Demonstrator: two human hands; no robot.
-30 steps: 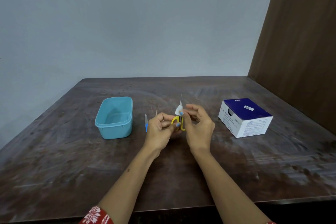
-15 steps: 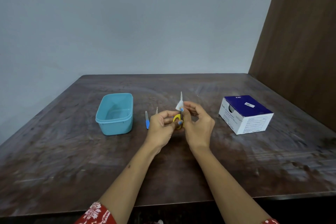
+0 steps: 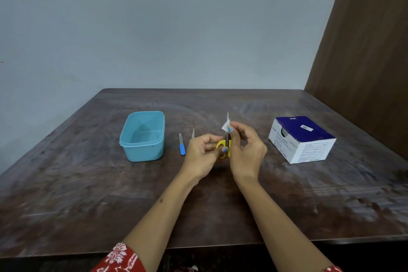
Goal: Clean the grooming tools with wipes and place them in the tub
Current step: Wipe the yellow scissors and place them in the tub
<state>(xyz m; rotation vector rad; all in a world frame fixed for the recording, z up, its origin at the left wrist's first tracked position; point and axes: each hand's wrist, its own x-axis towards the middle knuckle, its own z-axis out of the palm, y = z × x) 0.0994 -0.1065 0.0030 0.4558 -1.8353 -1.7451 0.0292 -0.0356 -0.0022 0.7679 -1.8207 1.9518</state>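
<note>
Small scissors with yellow handles point(image 3: 223, 147) stand upright above the middle of the table, blades pointing up. My left hand point(image 3: 202, 157) grips the yellow handles. My right hand point(image 3: 246, 152) pinches a small white wipe point(image 3: 225, 126) around the blades, near the tip. A light blue plastic tub point(image 3: 143, 137) sits open on the table to the left. Between the tub and my left hand lie a blue-handled nail file point(image 3: 181, 147) and a thin metal tool point(image 3: 193, 133), partly hidden by my left hand.
A white and dark blue box of swabs point(image 3: 301, 139) rests on the dark wooden table point(image 3: 88, 194) to the right. A brown wooden panel point(image 3: 364, 51) rises at the table's right edge, a grey wall behind.
The wipe in my right hand has slid up the scissor blades towards the tip. My left hand keeps hold of the handles.
</note>
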